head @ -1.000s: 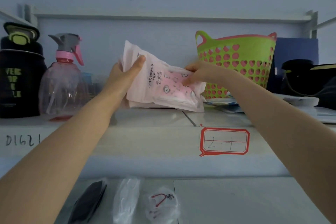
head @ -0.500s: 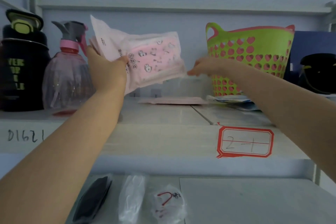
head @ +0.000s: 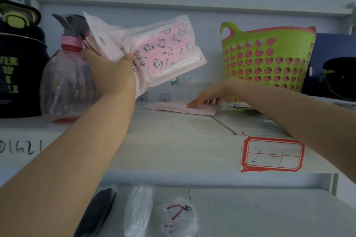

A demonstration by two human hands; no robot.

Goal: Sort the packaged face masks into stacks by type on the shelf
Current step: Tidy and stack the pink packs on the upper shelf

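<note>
Leftmost, on the upper shelf (head: 173, 125), a black jug (head: 19, 63) with a yellow-green lid; just beside it, a clear pink spray bottle (head: 65, 75) with a grey trigger. Next, in front of that bottle and up above the shelf, the left hand (head: 111, 75): grips a pink mask pack (head: 154, 52) by its lower left end, thumb across the front, fingers hidden behind. Slants up to the right, clear of the shelf, printed with small cartoon animals; thin pink edges behind it at the top left, number unclear. Below, on the lower shelf, three packs in a row: a black mask pack (head: 96, 211), a whitish pack (head: 138, 211), a round pack (head: 177, 215) with a red mark. Further right, on the upper shelf, a flat pink pack (head: 181, 107) lying down near the basket's foot. Upon its right end, the right hand (head: 208, 96), fingers stretched out low, tips touching the pack, no curl round it visible. Behind that wrist, a green basket (head: 269, 57) with pink heart-shaped holes, upright. On the shelf's front edge, a red-bordered label (head: 272, 154) marked "2-1". Far right, a black object (head: 339, 77), partly cut off.
</note>
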